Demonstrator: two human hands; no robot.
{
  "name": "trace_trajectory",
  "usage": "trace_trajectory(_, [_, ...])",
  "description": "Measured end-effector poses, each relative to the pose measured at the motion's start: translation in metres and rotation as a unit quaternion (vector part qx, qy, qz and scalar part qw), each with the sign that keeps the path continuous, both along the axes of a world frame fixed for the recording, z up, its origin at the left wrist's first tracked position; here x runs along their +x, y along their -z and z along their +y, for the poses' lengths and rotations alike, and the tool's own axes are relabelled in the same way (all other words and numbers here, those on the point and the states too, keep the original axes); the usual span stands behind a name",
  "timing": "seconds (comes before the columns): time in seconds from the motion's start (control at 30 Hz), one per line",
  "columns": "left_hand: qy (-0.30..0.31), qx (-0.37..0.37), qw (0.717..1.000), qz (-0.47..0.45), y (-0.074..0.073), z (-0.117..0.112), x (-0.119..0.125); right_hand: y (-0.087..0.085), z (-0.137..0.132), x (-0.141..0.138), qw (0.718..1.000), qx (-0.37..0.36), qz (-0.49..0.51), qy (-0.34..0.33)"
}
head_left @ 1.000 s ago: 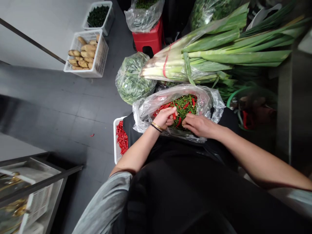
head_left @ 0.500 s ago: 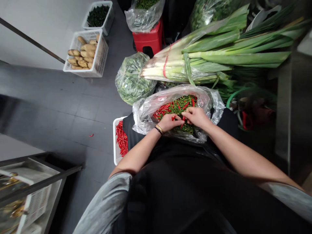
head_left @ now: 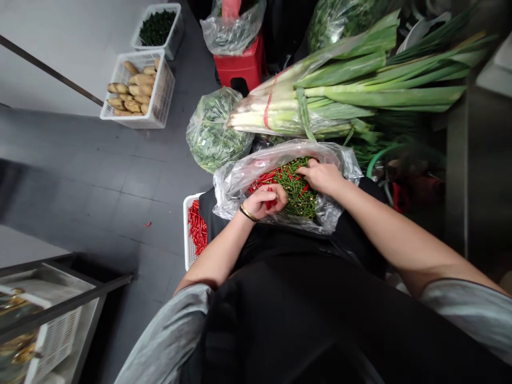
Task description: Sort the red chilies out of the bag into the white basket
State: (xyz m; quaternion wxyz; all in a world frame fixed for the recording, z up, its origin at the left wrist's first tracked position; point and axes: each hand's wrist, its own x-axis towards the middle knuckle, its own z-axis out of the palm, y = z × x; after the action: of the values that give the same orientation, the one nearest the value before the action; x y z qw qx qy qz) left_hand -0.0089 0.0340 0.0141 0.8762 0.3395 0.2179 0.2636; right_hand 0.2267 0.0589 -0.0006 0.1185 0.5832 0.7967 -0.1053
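The left hand (head_left: 265, 201) has its grip curled, thumb and fingers folded round a few red chillies (head_left: 271, 198) whose tips show between them; it is at the near left of the open plastic bag (head_left: 232, 184), above the heap of chillies (head_left: 295, 186) inside. The right hand (head_left: 323, 176) reaches in from the right, its fingers bent down and drawn close together, their tips at the far right part of the heap; whether this grip is pinching a chilli or only touching the stems, I cannot tell. The bag lies on the person's lap, with red pods showing on the left of the heap and green stems across the middle and right. To the left of the lap, a white basket (head_left: 186, 234) carries loose red chillies (head_left: 198, 228), and farther left a single chilli (head_left: 148, 224) lies on the floor (head_left: 132, 186). Just beyond the bag are leeks (head_left: 340, 101) tied with a red band (head_left: 267, 109), and at their left end a bag of leafy greens (head_left: 218, 130).
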Motion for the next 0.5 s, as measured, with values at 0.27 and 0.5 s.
trace_trajectory(0.27, [-0.046, -0.041, 0.986, 0.152, 0.001, -0.002, 0.018, -0.017, -0.01, 0.002, 0.939, -0.096, 0.314, 0.099])
trace_trajectory(0.5, [0.101, 0.025, 0.952, 0.289, 0.007, -0.005, 0.017, -0.01, -0.072, -0.035, 0.72, -0.292, 0.592, 0.216])
